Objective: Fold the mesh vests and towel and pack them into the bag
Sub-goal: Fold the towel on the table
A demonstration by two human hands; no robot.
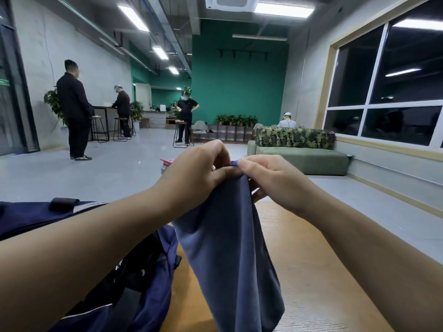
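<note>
Head view, towel: the blue-grey towel (230, 255) hangs at the centre of the frame from its top edge, draping down over the wooden counter (311, 271); lifted this way, its own weight seems to pull it straight for a fold.
Head view, left hand: the left hand (199, 168), just left of centre, pinches the top edge with curled fingers and thumb clamped on the cloth.
Head view, right hand: the right hand (271, 178) pinches the same edge, touching the left; held together, probably to match two corners.
Head view, bag: the navy bag (134, 291) lies open at lower left, beside the hanging towel, likely near for packing.
Head view, vests: none can be made out.
Head view, step: towel fold under way, I judge; not yet packed.
</note>
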